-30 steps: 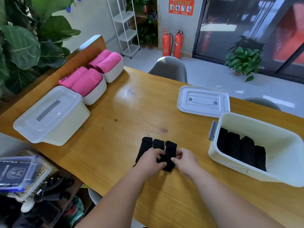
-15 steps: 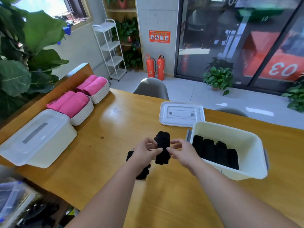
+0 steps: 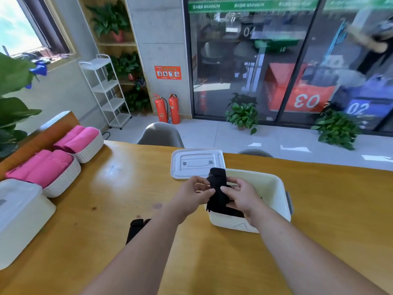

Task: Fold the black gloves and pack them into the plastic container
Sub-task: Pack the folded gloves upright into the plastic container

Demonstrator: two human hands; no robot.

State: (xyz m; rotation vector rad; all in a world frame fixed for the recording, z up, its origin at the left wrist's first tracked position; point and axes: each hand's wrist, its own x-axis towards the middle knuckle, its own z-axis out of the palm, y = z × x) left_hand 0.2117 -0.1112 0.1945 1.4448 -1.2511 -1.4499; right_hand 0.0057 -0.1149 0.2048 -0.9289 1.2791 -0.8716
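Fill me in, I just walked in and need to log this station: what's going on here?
A person is packing black gloves. The left grip and right grip pinch a glove between them, held up over the near edge of the open container. More black fabric shows inside it. The lid lies flat on the table behind it. A second glove lies on the table, partly hidden by the left forearm, not yet packed.

Curled fingers point(image 3: 198, 181): left hand point(image 3: 189, 198), right hand point(image 3: 242, 194)
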